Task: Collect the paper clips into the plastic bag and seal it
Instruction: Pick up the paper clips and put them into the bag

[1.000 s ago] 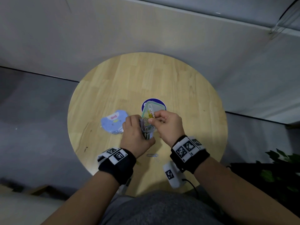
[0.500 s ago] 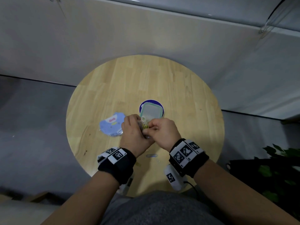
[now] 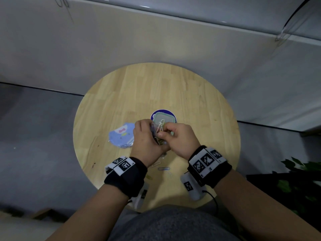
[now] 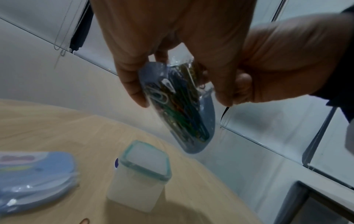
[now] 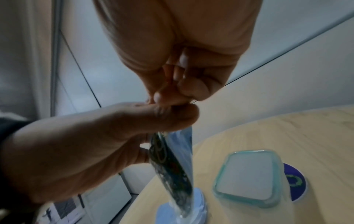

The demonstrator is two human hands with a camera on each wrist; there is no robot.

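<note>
Both hands meet above the middle of the round table [image 3: 199,105]. The left hand [image 3: 147,141] holds the bag [image 4: 184,109] by its upper part, fingers curled down its side, so it hangs clear of the tabletop. The bag is packed with coloured clips [image 4: 178,106]. The right hand [image 3: 180,138] pinches the bag's top edge between thumb and fingertips, touching the left thumb there. Whether the seal is closed cannot be told. Below the bag stands a clear box [image 4: 139,178] with a teal-rimmed lid, on a blue round sticker [image 5: 295,183]. To the left lies a stack of blue bags [image 3: 121,136]. A few loose clips [image 3: 163,168] lie on the table near the wrists, between the two armbands
</note>
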